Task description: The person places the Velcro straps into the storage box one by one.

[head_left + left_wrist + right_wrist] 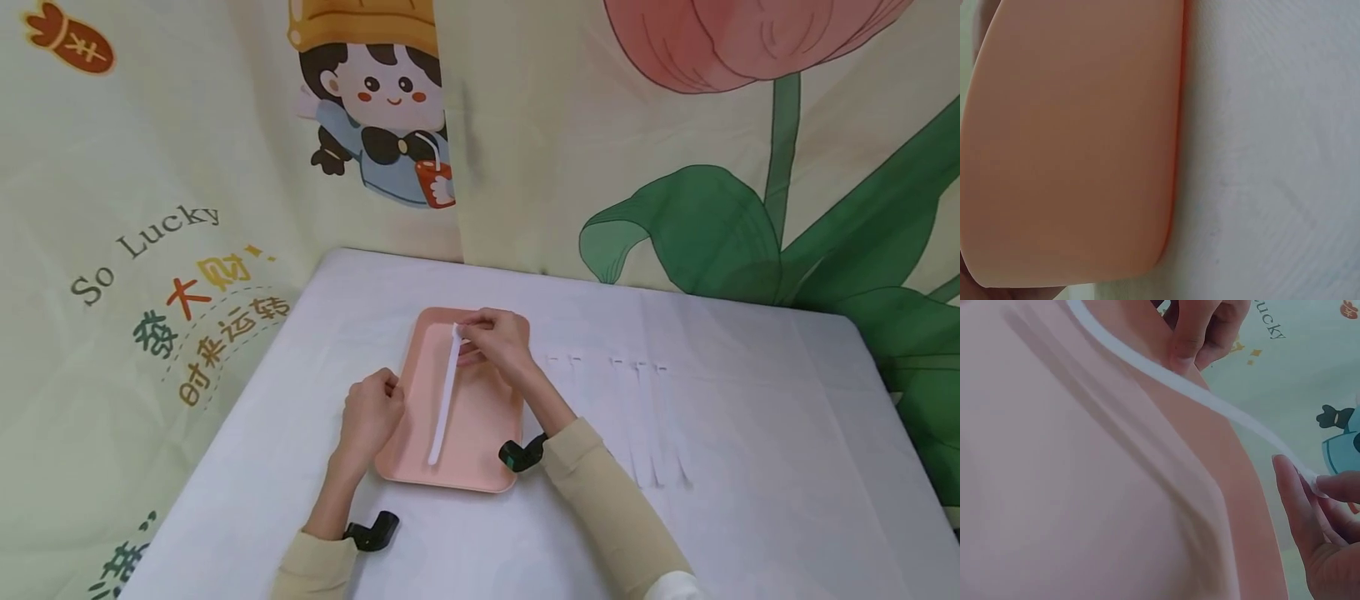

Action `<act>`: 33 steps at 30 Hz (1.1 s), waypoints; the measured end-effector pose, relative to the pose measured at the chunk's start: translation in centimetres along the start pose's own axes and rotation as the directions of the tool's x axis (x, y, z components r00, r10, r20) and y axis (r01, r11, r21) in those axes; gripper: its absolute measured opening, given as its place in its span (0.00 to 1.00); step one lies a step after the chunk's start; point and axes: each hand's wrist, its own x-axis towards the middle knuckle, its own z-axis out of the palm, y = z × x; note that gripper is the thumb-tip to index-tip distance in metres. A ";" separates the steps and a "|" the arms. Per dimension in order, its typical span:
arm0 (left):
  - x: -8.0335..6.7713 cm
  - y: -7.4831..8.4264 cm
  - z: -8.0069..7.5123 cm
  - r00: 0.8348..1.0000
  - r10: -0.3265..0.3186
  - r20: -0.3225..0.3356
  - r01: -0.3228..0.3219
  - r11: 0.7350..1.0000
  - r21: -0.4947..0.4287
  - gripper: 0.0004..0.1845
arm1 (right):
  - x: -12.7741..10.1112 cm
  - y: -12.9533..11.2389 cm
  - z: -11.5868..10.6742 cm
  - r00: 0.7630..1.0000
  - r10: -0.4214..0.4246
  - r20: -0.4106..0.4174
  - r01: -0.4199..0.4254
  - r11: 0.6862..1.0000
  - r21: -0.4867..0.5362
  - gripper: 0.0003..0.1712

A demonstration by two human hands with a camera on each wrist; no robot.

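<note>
left hand point(369, 414) gripping pink tray point(480, 433) edge, fingertips hidden, right hand point(497, 337) pinching white strip point(444, 400) end

A strip point(444, 398) lies in the tray point(480, 433); 5 strips point(648, 433) lie right of it on the table point(750, 500).

In the left wrist view the pink tray point(1072, 144) fills the frame, cut off at top and left, hiding the left hand point(369, 414). In the right wrist view the white strip point(1210, 400) runs off the top edge, its far end unseen. The strips point(645, 417) beside the right hand point(498, 337) barely show against the surface point(750, 500).
</note>
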 end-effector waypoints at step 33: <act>0.1 -0.4 0.1 0.999 -0.018 -0.034 0.018 1.000 0.009 0.05 | 1.8 2.4 4.1 0.999 0.039 0.007 -0.038 0.993 -0.109 0.10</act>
